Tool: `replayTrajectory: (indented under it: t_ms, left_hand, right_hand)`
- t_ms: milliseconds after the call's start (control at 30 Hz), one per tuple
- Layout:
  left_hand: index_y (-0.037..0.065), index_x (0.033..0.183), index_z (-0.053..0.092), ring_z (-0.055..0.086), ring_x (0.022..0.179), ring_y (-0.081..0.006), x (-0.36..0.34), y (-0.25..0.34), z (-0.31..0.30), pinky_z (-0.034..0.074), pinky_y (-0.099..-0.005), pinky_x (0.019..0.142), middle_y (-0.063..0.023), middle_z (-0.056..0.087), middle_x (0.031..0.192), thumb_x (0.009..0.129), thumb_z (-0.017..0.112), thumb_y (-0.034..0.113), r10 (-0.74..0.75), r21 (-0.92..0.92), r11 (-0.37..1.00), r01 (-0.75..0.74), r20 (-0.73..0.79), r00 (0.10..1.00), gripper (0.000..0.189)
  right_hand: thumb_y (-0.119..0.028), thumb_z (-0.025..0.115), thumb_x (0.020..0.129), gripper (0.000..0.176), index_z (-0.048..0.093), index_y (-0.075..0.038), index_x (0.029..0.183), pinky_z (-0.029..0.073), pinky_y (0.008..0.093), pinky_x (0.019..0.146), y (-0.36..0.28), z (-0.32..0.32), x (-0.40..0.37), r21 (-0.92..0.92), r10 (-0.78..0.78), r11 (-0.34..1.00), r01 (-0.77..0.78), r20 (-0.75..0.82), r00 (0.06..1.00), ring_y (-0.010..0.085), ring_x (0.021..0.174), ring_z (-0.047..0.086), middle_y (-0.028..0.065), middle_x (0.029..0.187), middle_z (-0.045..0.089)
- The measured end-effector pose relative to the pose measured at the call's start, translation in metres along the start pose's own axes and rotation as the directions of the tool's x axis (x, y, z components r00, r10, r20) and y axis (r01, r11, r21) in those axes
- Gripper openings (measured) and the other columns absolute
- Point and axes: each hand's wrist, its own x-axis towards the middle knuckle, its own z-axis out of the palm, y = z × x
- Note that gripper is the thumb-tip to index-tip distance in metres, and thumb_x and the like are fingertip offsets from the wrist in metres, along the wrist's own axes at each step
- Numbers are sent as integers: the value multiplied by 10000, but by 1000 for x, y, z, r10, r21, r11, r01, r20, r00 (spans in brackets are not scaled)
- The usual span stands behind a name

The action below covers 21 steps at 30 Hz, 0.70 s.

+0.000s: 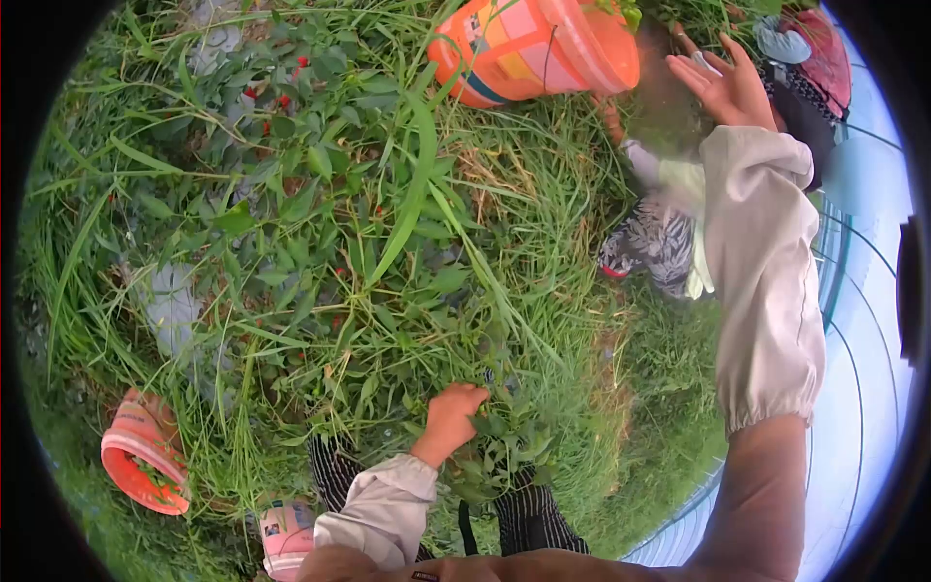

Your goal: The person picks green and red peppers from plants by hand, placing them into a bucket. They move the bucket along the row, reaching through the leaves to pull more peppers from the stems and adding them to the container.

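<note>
My left hand (451, 422) is low in the middle of the view, its fingers closed among the leaves of a green pepper plant (504, 441). The exact stem between the fingers is hidden. My right hand (732, 92) reaches far up at the upper right, palm showing and fingers spread, with nothing in it. Close to its left lies the mouth of a large orange bucket (514, 53), which appears tilted, with some green leaves at its rim. Small red peppers (283, 101) show among the foliage at the upper left.
A second orange bucket (141, 451) with green pieces inside is at the lower left, near a pink-white bucket (288, 533). Another person (669, 223) crouches at the right, partly behind my sleeve; dark and red clothing (824, 58) shows beyond. Blue-white sheeting (868, 291) edges the right. Tall grass surrounds the plants.
</note>
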Motion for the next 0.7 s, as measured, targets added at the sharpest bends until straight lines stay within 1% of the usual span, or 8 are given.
replayTrajectory:
  t_ms: [133,233,333,400,433,500,567,700]
  left_hand:
    - [111,990,644,592,914,-321,-12,-13,11,505,-418,721,-81,623,931,579,683,-1,0,20,1000,-1,49,999,428]
    - [130,990,643,599,950,-320,-15,-17,16,507,-408,740,-81,622,916,594,692,46,-21,83,996,14,82,996,408]
    - [107,991,647,600,962,-324,-19,-16,15,527,-404,756,-93,646,1025,584,677,-7,-37,91,995,29,89,995,424]
    - [104,970,649,604,954,-323,-26,-21,18,528,-404,751,-94,646,1006,595,677,3,-41,98,995,33,82,996,390]
    - [101,950,651,608,946,-322,-29,-22,19,529,-404,745,-96,647,988,605,676,14,-19,103,995,10,82,996,356]
    - [98,919,654,612,932,-317,-31,-21,17,530,-402,741,-98,647,956,619,672,22,-63,152,988,39,155,986,310]
    - [95,888,658,617,919,-312,-33,-23,19,531,-401,736,-100,647,924,632,668,31,-109,198,978,66,215,970,264]
    - [91,947,672,624,891,-319,-42,-32,23,526,-415,702,-111,636,879,590,663,0,-62,162,986,35,162,985,369]
  right_hand:
    - [-123,595,916,248,621,79,1058,562,285,754,104,73,-64,-412,-316,832,372,199,928,184,817,678,135,941,680]
    - [-118,590,902,198,654,43,996,548,253,689,191,131,-103,-414,-59,862,293,493,868,143,759,669,93,875,686]
    - [-127,560,843,221,669,24,962,540,293,669,258,169,-142,-539,423,830,142,775,470,138,728,660,87,814,689]
    - [-132,544,841,222,679,21,929,528,309,709,295,177,-173,-728,693,633,264,685,226,164,751,661,114,817,686]
    - [-130,532,816,219,680,23,869,520,378,706,324,171,-187,-679,710,464,569,669,220,269,734,662,187,821,677]
    - [-81,501,768,212,665,-4,879,514,428,734,345,153,-208,-640,747,220,736,596,295,375,755,644,222,853,662]
    - [-88,523,803,235,634,-6,992,523,404,721,374,121,-208,-639,288,258,724,767,574,346,757,650,195,852,660]
    - [-198,610,899,265,579,17,1050,530,342,747,495,91,-108,-619,-243,681,391,312,918,278,818,649,152,914,639]
